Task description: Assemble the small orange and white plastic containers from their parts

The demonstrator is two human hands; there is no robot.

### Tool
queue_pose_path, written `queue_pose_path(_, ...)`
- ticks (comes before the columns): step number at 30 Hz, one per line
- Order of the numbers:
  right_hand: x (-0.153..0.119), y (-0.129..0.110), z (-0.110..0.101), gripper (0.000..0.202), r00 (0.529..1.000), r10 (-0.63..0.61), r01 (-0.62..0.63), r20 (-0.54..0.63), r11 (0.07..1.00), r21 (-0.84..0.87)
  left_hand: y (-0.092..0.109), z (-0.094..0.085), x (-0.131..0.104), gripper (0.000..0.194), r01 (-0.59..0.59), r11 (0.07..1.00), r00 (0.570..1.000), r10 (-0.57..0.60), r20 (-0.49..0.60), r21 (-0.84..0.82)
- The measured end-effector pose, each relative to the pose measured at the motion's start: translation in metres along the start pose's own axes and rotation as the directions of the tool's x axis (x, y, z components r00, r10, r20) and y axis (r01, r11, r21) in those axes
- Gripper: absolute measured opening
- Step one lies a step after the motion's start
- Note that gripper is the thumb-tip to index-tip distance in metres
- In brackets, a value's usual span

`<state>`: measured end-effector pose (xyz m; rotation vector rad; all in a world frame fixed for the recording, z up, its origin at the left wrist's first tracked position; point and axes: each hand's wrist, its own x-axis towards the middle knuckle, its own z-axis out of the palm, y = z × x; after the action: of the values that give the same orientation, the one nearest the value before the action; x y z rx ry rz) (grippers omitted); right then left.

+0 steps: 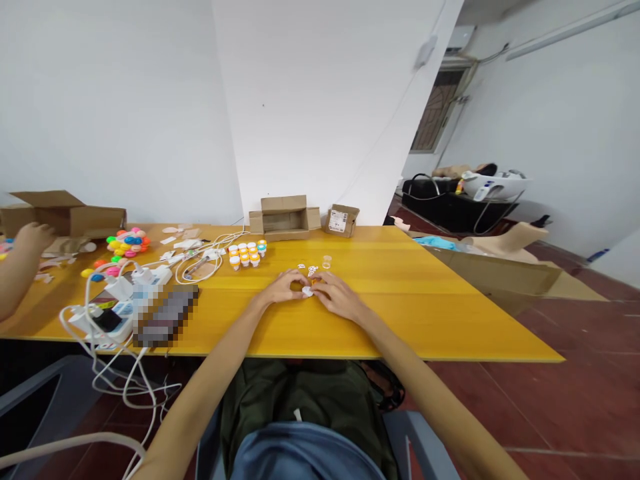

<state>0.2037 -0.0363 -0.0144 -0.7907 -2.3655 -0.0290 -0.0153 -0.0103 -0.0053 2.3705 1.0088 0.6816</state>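
Observation:
My left hand [286,287] is closed at the fingertips on a small white round piece [307,291] just above the table. Facing it, my right hand [340,297] has its fingers bent over a small orange piece [315,281], which they partly hide. Both hands nearly meet, and I cannot tell whether the white and orange pieces are joined. Small white pieces with dark spots [313,271] lie just beyond my fingers. A small clear cup [327,262] stands behind my right hand.
Small orange-and-white containers [245,253] stand grouped on the yellow table [400,307]. Behind are an open carton [285,219] and a smaller box [342,221]. Leftward lie a power strip [145,287], cables, colourful balls [129,244] and another person's hand [35,237].

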Motion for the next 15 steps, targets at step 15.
queue_pose_path(15, -0.009, 0.016, -0.001, 0.024, 0.989, 0.143, -0.145, -0.031, 0.985, -0.089, -0.001, 0.000, 0.000, 0.022, 0.010, 1.000, 1.000, -0.010, 0.000, 0.012)
